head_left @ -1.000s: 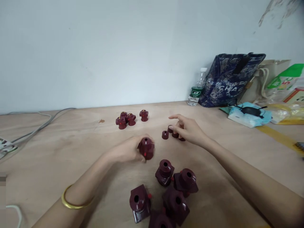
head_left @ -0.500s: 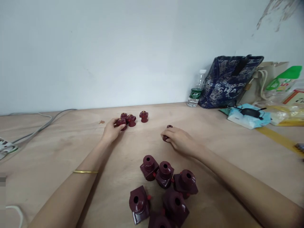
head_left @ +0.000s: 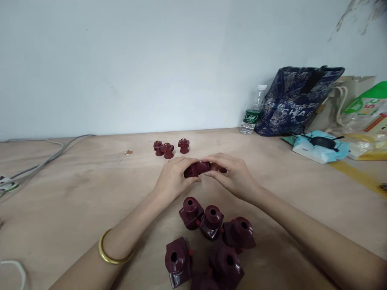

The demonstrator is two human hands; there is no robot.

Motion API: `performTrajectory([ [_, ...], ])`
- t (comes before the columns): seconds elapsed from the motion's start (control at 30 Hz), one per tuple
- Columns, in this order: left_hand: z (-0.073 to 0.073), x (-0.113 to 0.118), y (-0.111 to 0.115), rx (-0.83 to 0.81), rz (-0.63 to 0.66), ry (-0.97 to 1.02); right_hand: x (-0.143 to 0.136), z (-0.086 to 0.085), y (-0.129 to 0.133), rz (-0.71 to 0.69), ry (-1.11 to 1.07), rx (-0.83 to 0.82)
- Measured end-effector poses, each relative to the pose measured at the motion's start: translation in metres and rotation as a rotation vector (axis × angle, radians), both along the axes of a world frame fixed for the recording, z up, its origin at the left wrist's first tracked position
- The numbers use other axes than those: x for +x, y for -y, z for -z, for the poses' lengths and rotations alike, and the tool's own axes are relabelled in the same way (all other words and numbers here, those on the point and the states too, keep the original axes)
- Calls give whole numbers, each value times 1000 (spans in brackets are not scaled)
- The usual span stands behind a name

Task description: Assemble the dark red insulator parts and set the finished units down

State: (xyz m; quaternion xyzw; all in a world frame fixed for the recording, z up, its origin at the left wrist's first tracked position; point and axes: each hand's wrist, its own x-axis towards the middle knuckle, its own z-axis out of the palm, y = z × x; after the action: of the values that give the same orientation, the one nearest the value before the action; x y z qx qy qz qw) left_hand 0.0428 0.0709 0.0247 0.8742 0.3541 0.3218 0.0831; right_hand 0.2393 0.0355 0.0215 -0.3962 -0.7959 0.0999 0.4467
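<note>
My left hand (head_left: 177, 177) is closed around a maroon square-bodied plastic part (head_left: 190, 171) held just above the table. From the right, my right hand (head_left: 228, 171) pinches a round maroon piece (head_left: 204, 167) against that part, so the two touch end to end. Where exactly they join is partly hidden by my fingers. Another small dark maroon round piece (head_left: 223, 170) shows beneath my right hand. Closer to me stands a group of several maroon parts (head_left: 211, 219) with round tops, central holes and small red tabs.
Three maroon parts (head_left: 167, 150) with brass-coloured centres stand farther back on the wooden table (head_left: 75, 193). At the back right are a water bottle (head_left: 252, 112), a dark blue bag (head_left: 290, 104) and a light-blue packet (head_left: 320, 149). Grey cables (head_left: 57, 155) lie at the left.
My left hand has brought one square-bodied part from the back group toward the middle. My right hand has lifted a round piece, and the two pieces now meet between my hands.
</note>
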Motion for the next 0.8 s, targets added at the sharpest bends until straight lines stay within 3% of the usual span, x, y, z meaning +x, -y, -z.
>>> performTrajectory([
  [0.13,1,0,1,67,-6,-97,-3,3,0,137,-19,-133],
  [0.23,0,0,0,32,-15,-60,-3,2,0,82,-56,-196],
  [0.33,-1,-1,-1,4,-9,-33,-1,0,0,11,-38,-144],
  [0.57,-3,-2,0,-9,30,36,0,-2,3,1,3,-105],
  [0.7,-3,-1,2,86,6,-63,-2,-2,3,126,13,-224],
  [0.8,-3,0,2,121,22,-113,-1,-7,4,254,147,-258],
])
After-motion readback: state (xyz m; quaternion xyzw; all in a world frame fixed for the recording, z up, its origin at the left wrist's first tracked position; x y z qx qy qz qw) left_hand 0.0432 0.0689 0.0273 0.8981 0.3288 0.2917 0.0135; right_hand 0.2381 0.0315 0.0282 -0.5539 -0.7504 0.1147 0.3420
